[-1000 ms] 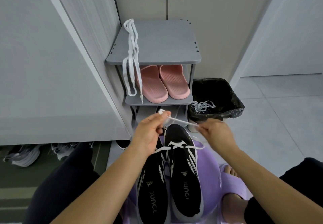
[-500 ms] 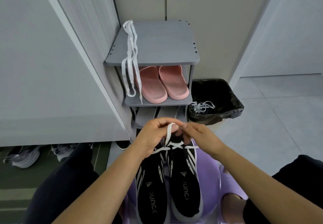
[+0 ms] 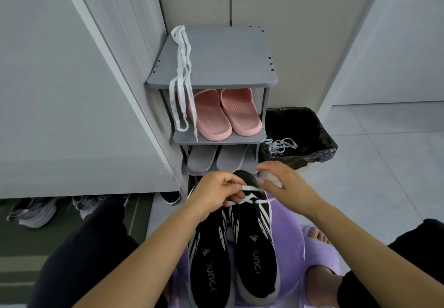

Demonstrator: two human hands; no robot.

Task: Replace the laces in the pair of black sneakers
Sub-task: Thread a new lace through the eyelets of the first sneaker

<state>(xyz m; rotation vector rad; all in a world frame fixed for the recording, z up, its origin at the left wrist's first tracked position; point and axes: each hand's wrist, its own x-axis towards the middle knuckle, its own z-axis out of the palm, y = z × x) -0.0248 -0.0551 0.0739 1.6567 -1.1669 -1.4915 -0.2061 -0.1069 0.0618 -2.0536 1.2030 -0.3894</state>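
You are working with a white lace [image 3: 249,188] that is light, flat and limp. It is going to flop and twist the moment it goes slack, so take it close to its stiff tip, where it pushes through an eyelet cleanly. The black sneakers [image 3: 254,247] are lying side by side, toes away from you, on a purple plastic surface [image 3: 288,235] between your knees. They look light and soft in the upper, so steady the shoe near the eyelet row, not by the toe. The lace is making only one crossing, low on the sneaker to your right, so most of the lacing is still ahead.

Your left grip [image 3: 216,194] is pinching the lace just above that crossing. Your right grip [image 3: 286,185] is released, its fingers spread and its thumb just beside the lace's free end.

Half a second ago both grips were bunched together over the toe, sharing a raised loop of lace. Now the right one is standing apart to the right, and the lace is lying flatter across the shoe.
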